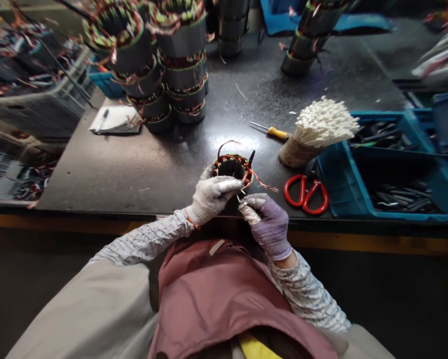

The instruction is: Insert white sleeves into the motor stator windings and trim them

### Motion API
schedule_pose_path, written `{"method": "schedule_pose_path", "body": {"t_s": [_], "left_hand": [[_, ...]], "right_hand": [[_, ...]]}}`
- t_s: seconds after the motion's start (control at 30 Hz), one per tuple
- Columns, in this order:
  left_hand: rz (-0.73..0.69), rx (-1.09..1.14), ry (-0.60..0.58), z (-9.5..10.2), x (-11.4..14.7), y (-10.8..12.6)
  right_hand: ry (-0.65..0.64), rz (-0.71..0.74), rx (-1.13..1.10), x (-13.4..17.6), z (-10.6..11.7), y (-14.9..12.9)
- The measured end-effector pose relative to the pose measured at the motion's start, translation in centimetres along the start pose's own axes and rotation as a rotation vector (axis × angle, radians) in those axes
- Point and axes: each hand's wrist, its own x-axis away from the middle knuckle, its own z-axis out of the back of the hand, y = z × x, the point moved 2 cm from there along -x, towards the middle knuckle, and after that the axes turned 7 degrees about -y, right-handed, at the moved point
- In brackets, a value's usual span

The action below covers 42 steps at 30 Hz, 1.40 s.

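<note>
A motor stator (248,172) with red and copper wires and one black sleeve sticking up stands near the table's front edge. My left hand (216,192), in a white glove, grips its near left side, the fingers lying across the rim. Just right of it, my right hand (267,222), in a purple and white glove, is closed in a pinch. A thin white strand (238,198) shows at its fingertips, close to the stator's near rim. The strand's far end is hidden by the hands and wires.
Stacks of stators (186,65) stand at the back left. To the right are red-handled scissors (305,194), a yellow-handled screwdriver (277,132), a holder of white strands (297,152) and blue bins (341,184) with dark sleeves. A cloth (113,119) lies left.
</note>
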Motion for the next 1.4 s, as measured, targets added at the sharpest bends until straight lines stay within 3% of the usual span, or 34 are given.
{"method": "schedule_pose_path", "body": {"t_s": [0.23,0.5,0.73,0.9,1.07,1.23,1.33,1.4], "left_hand": [[0.021,-0.026,-0.028,0.1,-0.2,-0.3],[-0.141,0.153,0.17,-0.3,-0.1,-0.8],[-0.143,0.106,0.106,-0.2,-0.2,-0.7],[-0.136,0.111,0.116,-0.2,-0.1,-0.7],[-0.178,0.096,0.14,-0.3,-0.1,-0.7],[-0.086,-0.021,-0.035,0.0,-0.5,-0.6],[0.01,-0.093,-0.15,0.9,-0.8,-0.2],[0.063,-0.148,-0.234,1.5,-1.0,0.1]], "right_hand": [[-0.065,-0.016,0.095,-1.9,-1.0,1.5],[-0.026,0.03,0.144,-1.6,-0.6,1.0],[-0.081,-0.008,0.198,-1.6,-0.8,1.9],[-0.037,0.024,0.165,-1.1,-0.5,1.2],[-0.06,0.081,0.327,-2.2,-1.6,1.9],[-0.072,0.324,0.638,-2.8,-0.4,1.0],[-0.143,0.444,0.583,-2.1,1.5,-0.5],[-0.134,0.37,0.453,-1.1,2.5,-1.5]]}}
